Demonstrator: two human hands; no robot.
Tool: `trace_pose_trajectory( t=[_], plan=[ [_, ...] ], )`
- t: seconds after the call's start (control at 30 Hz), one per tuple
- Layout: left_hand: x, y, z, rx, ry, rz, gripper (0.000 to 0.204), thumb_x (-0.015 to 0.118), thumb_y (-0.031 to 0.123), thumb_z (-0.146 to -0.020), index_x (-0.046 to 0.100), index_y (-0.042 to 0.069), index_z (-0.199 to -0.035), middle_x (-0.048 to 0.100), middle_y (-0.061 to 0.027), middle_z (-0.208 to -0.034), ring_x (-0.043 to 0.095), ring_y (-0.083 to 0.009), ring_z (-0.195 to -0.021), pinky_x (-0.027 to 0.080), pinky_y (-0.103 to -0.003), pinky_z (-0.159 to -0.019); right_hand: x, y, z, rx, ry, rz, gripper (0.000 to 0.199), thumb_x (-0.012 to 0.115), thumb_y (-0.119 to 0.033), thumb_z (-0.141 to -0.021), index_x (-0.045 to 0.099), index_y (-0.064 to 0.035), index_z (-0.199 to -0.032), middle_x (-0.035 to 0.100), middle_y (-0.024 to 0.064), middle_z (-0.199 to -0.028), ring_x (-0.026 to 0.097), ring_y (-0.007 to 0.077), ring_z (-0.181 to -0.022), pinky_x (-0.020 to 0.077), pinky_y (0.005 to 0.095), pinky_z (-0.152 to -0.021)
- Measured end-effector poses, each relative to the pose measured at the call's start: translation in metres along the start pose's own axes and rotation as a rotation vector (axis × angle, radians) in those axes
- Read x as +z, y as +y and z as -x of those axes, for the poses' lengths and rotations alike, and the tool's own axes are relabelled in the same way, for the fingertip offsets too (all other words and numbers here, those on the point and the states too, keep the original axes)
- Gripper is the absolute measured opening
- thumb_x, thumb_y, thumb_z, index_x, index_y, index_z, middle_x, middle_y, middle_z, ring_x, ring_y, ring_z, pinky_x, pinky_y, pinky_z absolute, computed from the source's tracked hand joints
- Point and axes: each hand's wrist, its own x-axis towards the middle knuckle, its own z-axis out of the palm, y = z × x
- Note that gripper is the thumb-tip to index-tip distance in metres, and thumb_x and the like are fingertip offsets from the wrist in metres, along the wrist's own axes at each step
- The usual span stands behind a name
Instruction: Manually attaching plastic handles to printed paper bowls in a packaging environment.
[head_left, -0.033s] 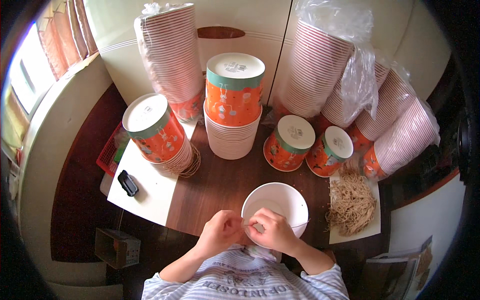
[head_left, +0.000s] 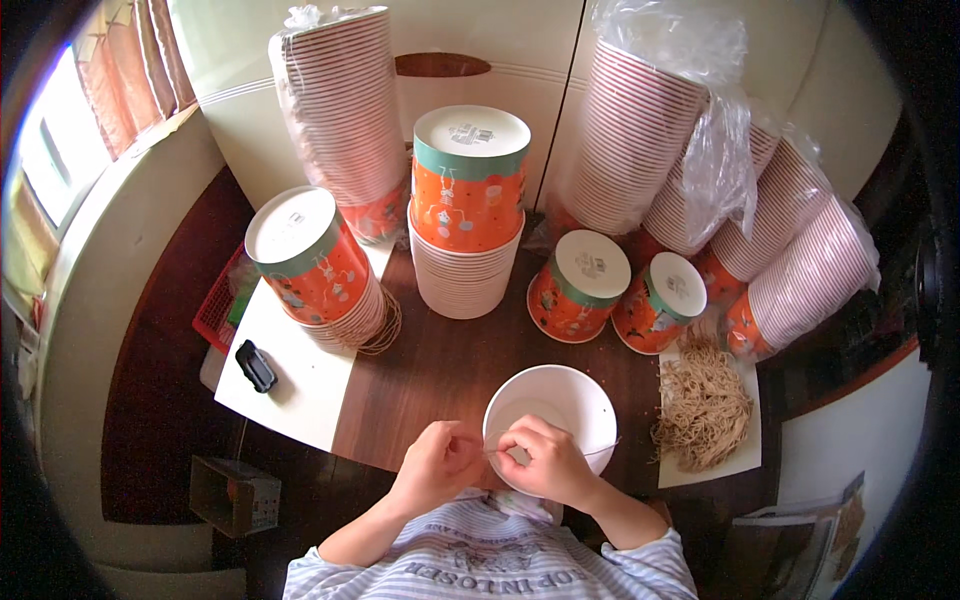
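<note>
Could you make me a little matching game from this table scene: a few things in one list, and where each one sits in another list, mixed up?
Things:
1. white bowl
2. pile of tan strings
3. small black object
4. red basket

Places:
A. on the white board at the person's left
B. on a white sheet at the person's right
C. at the table's left edge, partly under the board
D. right in front of the person, at both hands

Pairs: 1-D, 2-B, 3-A, 4-C
</note>
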Motion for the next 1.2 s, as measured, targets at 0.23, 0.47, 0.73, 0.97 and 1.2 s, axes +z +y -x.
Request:
trace_pose_trajectory(
  t=[0.23,0.47,0.73,0.97,1.2],
  plan=[
    [0.006,-0.009,0.011,0.042,0.022,-0.17,0.019,0.072,0.009,-0.065,0.059,0.005,-0.079,0.055,-0.0076,-0.072,0.054,-0.0215,-0.066,0.046,-0.029,-0.057,-0.001,-0.002,-0.003,0.037,0.014,-0.057,0.009,0.064,-0.004,-0.066,0.057,-0.0058,-0.072,0.056,0.0049,-0.074,0.057,0.0182,-0.061,0.0442,0.0283,-0.051],
    [0.023,-0.017,0.011,0.101,0.213,-0.204,0.017,0.07,0.004,-0.064,0.063,0.005,-0.078,0.054,-0.0055,-0.063,0.053,-0.0169,-0.054,0.044,-0.026,-0.048,0.0,0.001,-0.002,0.027,0.004,-0.048,0.008,0.064,-0.005,-0.067,0.058,-0.0063,-0.072,0.056,0.0046,-0.074,0.056,0.0178,-0.06,0.0438,0.0281,-0.05],
    [0.017,-0.022,0.01,0.317,0.348,-0.241,0.02,0.067,-0.002,-0.06,0.062,0.004,-0.078,0.058,-0.005,-0.068,0.055,-0.0171,-0.057,0.045,-0.027,-0.05,-0.003,-0.002,-0.002,0.099,-0.072,-0.035,0.008,0.063,-0.009,-0.07,0.056,-0.0077,-0.074,0.056,0.0046,-0.075,0.059,0.0216,-0.069,0.0479,0.0326,-0.06],
    [0.017,-0.015,-0.001,0.465,0.326,-0.191,0.025,0.066,-0.005,-0.058,0.06,0.004,-0.081,0.061,-0.0055,-0.073,0.057,-0.0199,-0.063,0.046,-0.028,-0.055,-0.001,0.001,-0.002,0.061,-0.024,-0.073,0.008,0.064,-0.005,-0.067,0.058,-0.0059,-0.073,0.056,0.0037,-0.074,0.053,0.0142,-0.054,0.0423,0.026,-0.047],
    [0.014,-0.014,0.005,0.224,0.154,-0.022,0.021,0.064,-0.007,-0.063,0.06,0.003,-0.082,0.061,-0.0056,-0.077,0.058,-0.0144,-0.066,0.046,-0.023,-0.057,-0.001,0.001,-0.002,0.049,-0.014,-0.066,0.008,0.064,-0.005,-0.068,0.057,-0.006,-0.072,0.056,0.0042,-0.073,0.053,0.0144,-0.054,0.0424,0.0262,-0.047]
  ],
)
